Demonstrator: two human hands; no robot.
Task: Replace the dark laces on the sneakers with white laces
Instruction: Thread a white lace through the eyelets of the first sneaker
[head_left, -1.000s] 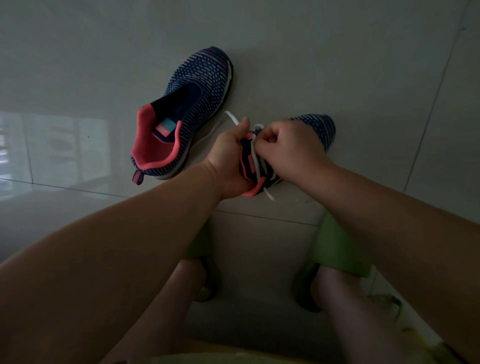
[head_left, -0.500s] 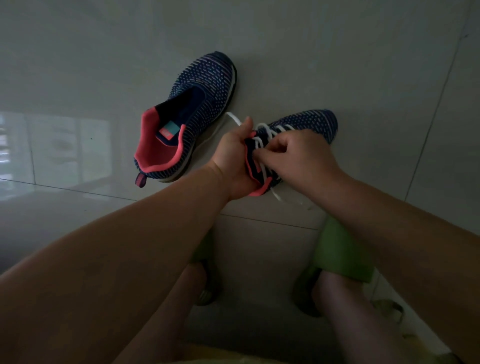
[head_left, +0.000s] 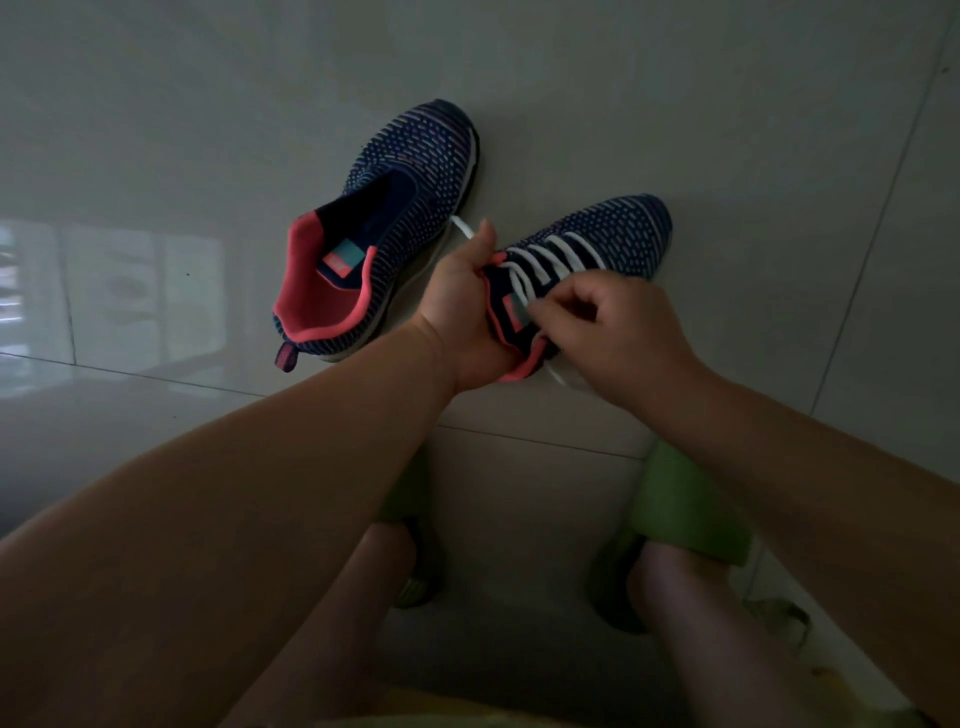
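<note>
Left hand (head_left: 462, 301) grips collar of right-side sneaker (head_left: 587, 244) on the floor (head_left: 675, 104), right hand (head_left: 618, 338) pinches white lace (head_left: 545, 260) at the tongue; laceless sneaker (head_left: 384, 234) just left.

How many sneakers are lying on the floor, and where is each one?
2. One sneaker without laces lies alone on the left. The sneaker with white laces is right of it, between the left hand and right hand.
</note>
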